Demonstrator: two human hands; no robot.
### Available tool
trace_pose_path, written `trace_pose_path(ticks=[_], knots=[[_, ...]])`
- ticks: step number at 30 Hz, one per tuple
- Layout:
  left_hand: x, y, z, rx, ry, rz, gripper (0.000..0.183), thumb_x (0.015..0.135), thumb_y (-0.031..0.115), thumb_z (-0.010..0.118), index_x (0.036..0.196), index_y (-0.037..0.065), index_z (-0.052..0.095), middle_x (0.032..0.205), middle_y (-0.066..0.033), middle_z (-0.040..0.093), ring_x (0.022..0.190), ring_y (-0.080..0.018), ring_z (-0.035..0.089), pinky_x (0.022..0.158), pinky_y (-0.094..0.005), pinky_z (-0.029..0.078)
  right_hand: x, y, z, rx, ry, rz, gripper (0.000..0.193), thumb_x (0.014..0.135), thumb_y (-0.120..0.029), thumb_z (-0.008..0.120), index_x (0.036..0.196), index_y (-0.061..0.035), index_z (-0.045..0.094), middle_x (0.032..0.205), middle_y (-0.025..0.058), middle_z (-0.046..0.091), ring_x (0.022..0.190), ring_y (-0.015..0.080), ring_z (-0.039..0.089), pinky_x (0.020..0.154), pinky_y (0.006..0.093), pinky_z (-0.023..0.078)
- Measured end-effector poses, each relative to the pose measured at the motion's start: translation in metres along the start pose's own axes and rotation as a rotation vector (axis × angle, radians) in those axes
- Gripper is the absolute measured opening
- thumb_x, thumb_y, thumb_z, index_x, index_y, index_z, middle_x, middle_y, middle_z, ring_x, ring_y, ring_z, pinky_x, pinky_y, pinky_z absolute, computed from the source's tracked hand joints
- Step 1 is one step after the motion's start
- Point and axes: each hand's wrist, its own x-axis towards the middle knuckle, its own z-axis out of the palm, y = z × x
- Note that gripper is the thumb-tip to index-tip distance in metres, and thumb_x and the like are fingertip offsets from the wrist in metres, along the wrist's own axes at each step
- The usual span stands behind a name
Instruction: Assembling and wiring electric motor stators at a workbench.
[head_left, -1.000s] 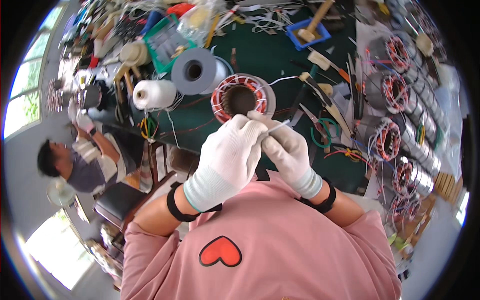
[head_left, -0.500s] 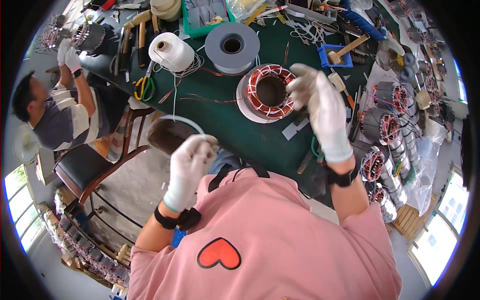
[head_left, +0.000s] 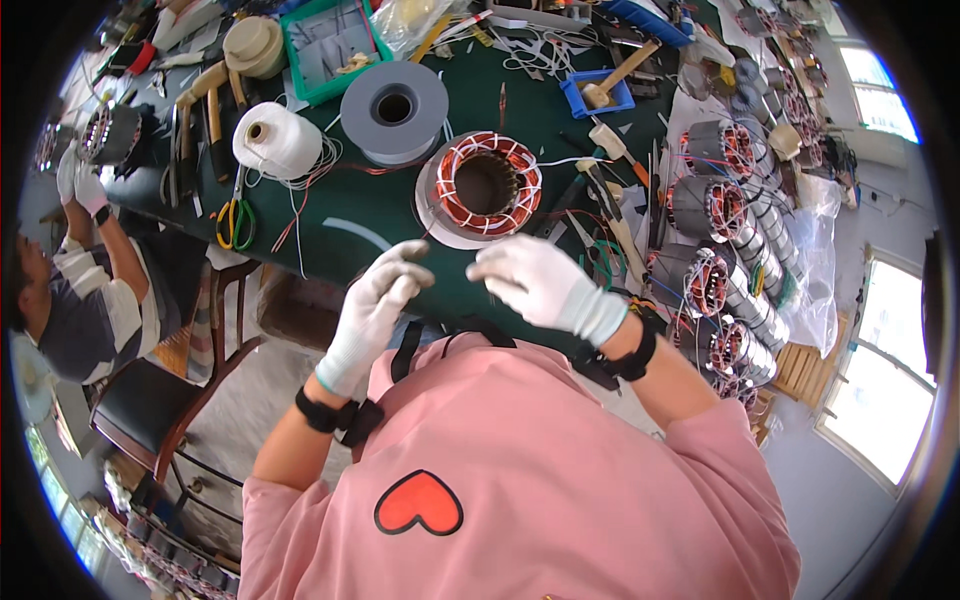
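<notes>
My left hand [head_left: 375,310], in a white glove, is closed over a pale flexible strip [head_left: 355,232]; its curved end sticks out past the fingers over the bench's front edge. My right hand [head_left: 545,285], gloved too, hangs just to the right with fingers stretched toward the left hand and nothing visible in them. Beyond the hands stands a motor stator [head_left: 440,190] with copper windings laced in white cord, its bore facing up. A white wire runs from its right side, and copper leads trail to its left.
On the green bench [head_left: 350,270] are a grey spool [head_left: 440,100], a white twine cone [head_left: 300,145], scissors [head_left: 236,224] and a mallet [head_left: 630,70] on a blue tray [head_left: 575,95]. More stators [head_left: 690,210] line the right. A co-worker [head_left: 85,290] handles another stator at left.
My right hand has come away from the stator's right side, down and left toward my left hand. The left hand keeps its hold on the strip. The view has shifted rightward.
</notes>
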Motion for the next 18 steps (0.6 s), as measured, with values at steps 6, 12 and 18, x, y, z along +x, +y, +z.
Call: trace_pose_path(ticks=[6, 12, 18], knots=[[-0.022, 0.026, -0.033, -0.303, 0.231, -0.285, 0.032, 0.106, 0.021, 0.053, 0.124, -0.003, 0.063, 0.112, -0.0024, 0.065, 0.093, -0.0031, 0.059, 0.086, -0.0212, 0.048, -0.065, 0.001, 0.029, 0.177, 0.327, 0.224, 0.019, 0.089, -0.010, 0.063, 0.105, -0.0064, 0.073, 0.117, 0.0117, 0.070, 0.111, 0.0320, 0.064, 0.096, 0.0413, 0.051], [-0.008, 0.083, -0.062, 0.172, 0.565, -0.157, 0.028, 0.104, 0.019, 0.044, 0.106, 0.001, 0.067, 0.086, -0.0008, 0.062, 0.073, -0.0089, 0.052, 0.069, -0.0218, 0.044, -0.069, 0.003, -0.011, 0.487, 0.489, 0.581, 0.017, 0.095, -0.004, 0.062, 0.108, -0.0036, 0.073, 0.094, 0.0055, 0.071, 0.079, 0.0120, 0.065, 0.072, 0.0266, 0.052], [-0.021, 0.137, -0.089, 0.106, 0.814, 0.249, 0.036, 0.105, 0.029, 0.055, 0.123, -0.002, 0.058, 0.086, -0.0031, 0.059, 0.064, -0.0066, 0.047, 0.057, -0.0196, 0.035, 0.033, -0.002, -0.034, 0.384, 0.403, 0.204, 0.023, 0.098, -0.007, 0.059, 0.116, 0.0010, 0.070, 0.106, 0.0121, 0.072, 0.094, 0.0196, 0.069, 0.083, 0.0294, 0.052]])
